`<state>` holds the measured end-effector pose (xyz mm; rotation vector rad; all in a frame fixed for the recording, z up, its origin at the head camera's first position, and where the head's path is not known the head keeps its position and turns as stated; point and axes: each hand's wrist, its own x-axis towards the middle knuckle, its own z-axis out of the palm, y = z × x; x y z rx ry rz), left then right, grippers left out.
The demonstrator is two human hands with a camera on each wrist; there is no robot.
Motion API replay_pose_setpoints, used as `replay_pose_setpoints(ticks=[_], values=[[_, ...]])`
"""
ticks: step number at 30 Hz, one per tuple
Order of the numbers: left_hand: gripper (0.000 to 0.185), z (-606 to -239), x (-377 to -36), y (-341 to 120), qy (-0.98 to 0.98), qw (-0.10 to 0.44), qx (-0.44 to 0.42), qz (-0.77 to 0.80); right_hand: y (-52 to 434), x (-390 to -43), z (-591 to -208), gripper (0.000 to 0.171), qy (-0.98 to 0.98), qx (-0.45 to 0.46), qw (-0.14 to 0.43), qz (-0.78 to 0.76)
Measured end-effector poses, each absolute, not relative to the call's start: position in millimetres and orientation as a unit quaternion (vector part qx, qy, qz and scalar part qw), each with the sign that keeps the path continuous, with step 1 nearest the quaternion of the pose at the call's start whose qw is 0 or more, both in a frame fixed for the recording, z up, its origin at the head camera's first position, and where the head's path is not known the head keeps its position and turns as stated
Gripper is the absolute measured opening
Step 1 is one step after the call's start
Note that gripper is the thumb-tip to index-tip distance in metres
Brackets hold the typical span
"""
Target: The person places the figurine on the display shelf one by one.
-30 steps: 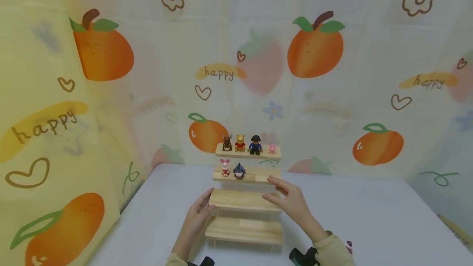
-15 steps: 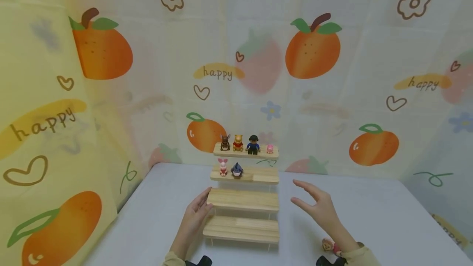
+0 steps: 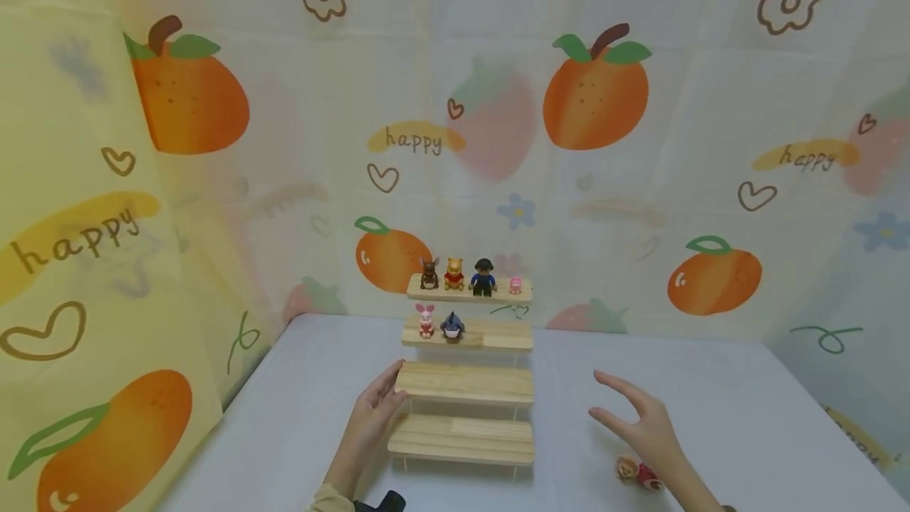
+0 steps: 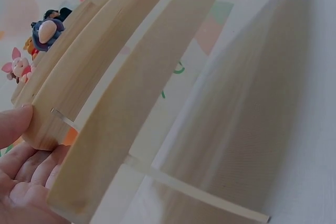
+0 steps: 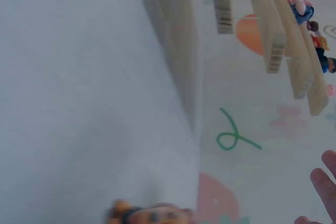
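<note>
A tiered wooden display shelf [image 3: 465, 384] stands on the table. My left hand [image 3: 370, 416] holds the left end of its second board from the bottom. In the left wrist view, the thumb [image 4: 14, 125] lies against that board's edge, with the curled fingers beneath. To the right of the shelf, my right hand [image 3: 648, 427] hangs in the air, thumb and fingers apart, holding nothing. Below it a small figurine [image 3: 627, 468] in red lies on the table, partly covered by the wrist. A piglet figurine [image 3: 426, 322] and a donkey figurine [image 3: 452, 327] stand on the second board from the top.
Several figurines line the top board, among them a yellow bear [image 3: 453, 274], a figure in blue [image 3: 483, 278] and a small pink one [image 3: 515, 285]. A white cloth covers the table [image 3: 298, 409]. Behind hangs a fruit-printed curtain [image 3: 483, 14].
My right hand has left the right end of the shelf and moved right, then lower, above the lying figurine, which has come into fuller view. The left hand keeps its hold.
</note>
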<state>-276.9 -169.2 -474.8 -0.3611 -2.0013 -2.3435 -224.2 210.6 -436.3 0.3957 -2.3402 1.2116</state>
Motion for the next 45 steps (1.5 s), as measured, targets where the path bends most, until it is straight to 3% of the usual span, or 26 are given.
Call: replay_pose_setpoints(ticks=[13, 20, 28, 45], values=[[0.056, -476.0, -277.7, -170.4, -0.651, 0.022, -0.122, -0.749, 235.5, -206.9, -467.0, 0.047, -0.882, 0.060, 0.155, 0.441], [0.056, -475.3, -277.2, -170.5, -0.652, 0.023, -0.124, -0.748, 246.3, -206.3, -477.6, 0.050, -0.904, 0.063, 0.144, 0.398], [0.055, -475.2, -274.1, -170.1, -0.645, 0.013, -0.117, -0.755, 263.0, -208.9, -486.5, 0.051, -0.936, 0.047, 0.007, 0.348], [0.054, -475.1, -277.0, -169.3, -0.649, 0.026, -0.127, -0.750, 267.5, -210.5, -493.2, 0.030, -0.916, 0.084, 0.018, 0.391]])
